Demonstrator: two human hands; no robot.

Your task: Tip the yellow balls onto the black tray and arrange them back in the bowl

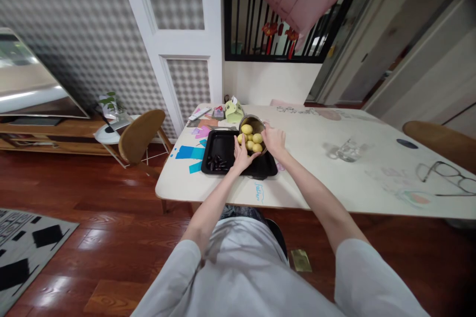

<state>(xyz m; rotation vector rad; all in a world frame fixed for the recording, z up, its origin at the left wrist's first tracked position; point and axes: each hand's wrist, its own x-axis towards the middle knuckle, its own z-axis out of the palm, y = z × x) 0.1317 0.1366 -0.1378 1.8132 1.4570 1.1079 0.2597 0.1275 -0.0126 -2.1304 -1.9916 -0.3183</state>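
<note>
- Yellow fruits (252, 139) are sitting heaped in a metal bowl (254, 122) that is tilting over the right part of a black tray (220, 144), near the far left end of the bench (334, 178)
- Going from the left: a television (26, 84) is resting on a low wooden stand, and a small round white side table (106, 136) with a plant is standing just beside a wooden chair (139, 136)
- Blue paper pieces (188, 152) are lying on the bench's left edge, touching or just beside the tray
- Dark small items (215, 162) are lying in a cluster in the tray's near left corner
- Left hand (242, 157) is cupping the near side of the bowl, its fingers spread and curving up against the fruits
- Right hand (274, 139) is gripping the bowl's right rim, its fingers pressed around the edge
- Light green object (234, 111) is standing just behind the bowl
- Clear glass item (344, 151) is lying on the bench well right of the tray
- Eyeglasses (444, 173) are lying near the bench's right end, beside a second wooden chair (439, 138)
</note>
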